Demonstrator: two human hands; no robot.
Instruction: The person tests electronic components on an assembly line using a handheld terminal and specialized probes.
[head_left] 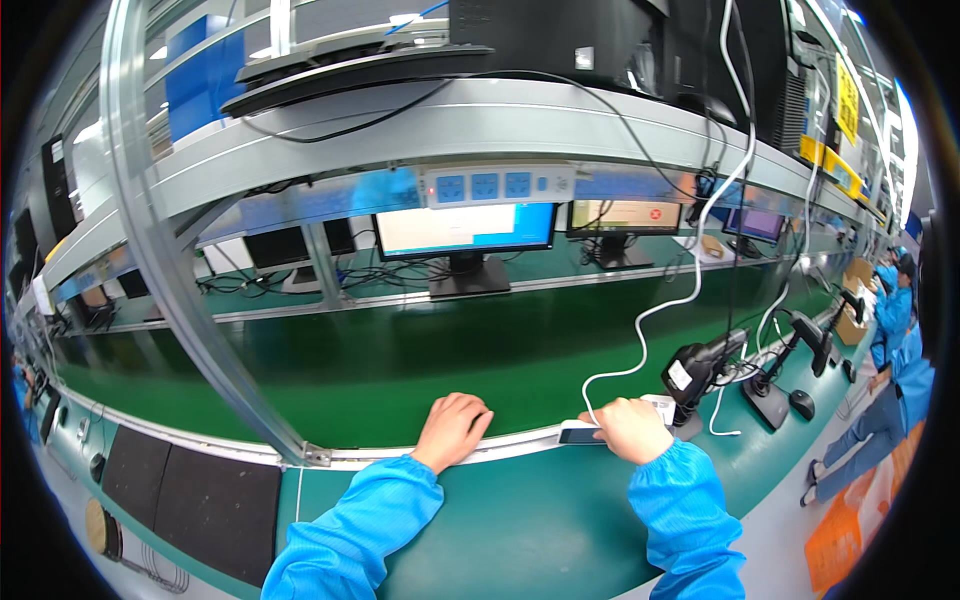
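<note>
My left hand [453, 430] rests on the metal rail at the near edge of a dark green conveyor belt [330, 370]. Its fingers are loosely bent over the belt, with nothing visible in them. Further right, my right hand [630, 432] is closed at the end of a white cable [640, 340] that drops from above. Under those fingers lies a small white device with a dark face [578, 436], on the rail. The fingertips cover part of it, so how the cable meets it is hidden. Just beyond this hand stands a black handheld barcode scanner [695, 370].
A metal post [175, 270] rises left of my left hand. Black mats [215, 505] lie on the green bench. On the right are another scanner on a stand [780, 370] and a mouse [802, 404]. Monitors [465, 235] stand beyond the belt, under a shelf. Co-workers [895, 340] are at far right.
</note>
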